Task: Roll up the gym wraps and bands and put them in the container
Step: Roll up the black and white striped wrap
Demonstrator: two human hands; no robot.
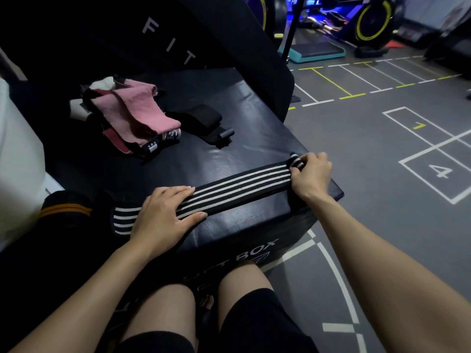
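Note:
A black wrap with white stripes (pixel 239 186) lies stretched flat along the near edge of a black soft box (pixel 249 128). My left hand (pixel 165 215) presses flat on its left part with straight fingers. My right hand (pixel 309 174) pinches the small rolled-up right end of the wrap at the box's right corner. A pile of pink bands and wraps (pixel 132 115) lies at the back left of the box, with a black strap (pixel 201 123) beside it. No container is clearly visible.
A black padded block with white letters (pixel 165 36) leans behind the box. A white object (pixel 17 154) stands at the left. Grey gym floor with painted lines (pixel 382 149) lies to the right, with bikes (pixel 374 21) and a step platform (pixel 318 50) far back.

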